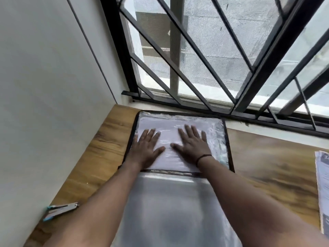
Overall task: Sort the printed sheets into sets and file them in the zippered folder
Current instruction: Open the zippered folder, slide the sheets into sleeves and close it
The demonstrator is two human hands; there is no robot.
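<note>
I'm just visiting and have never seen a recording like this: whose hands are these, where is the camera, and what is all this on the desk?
There is no machine here: a person wears a camera on the head, looking down at their own arms. The left hand and right hand press flat, fingers straight, on a clear zippered folder with white sheets inside. Nothing is gripped. It lies on a wooden desk by a barred window. A stapler lies at the left, and more printed sheets at the right edge.

- Wooden desk point(267, 163) — warm grain, tucked into a corner.
- Plain pale wall point(44, 86) on the left.
- Window point(213, 50) behind black diagonal bars point(179, 56), daylight coming through.
</note>
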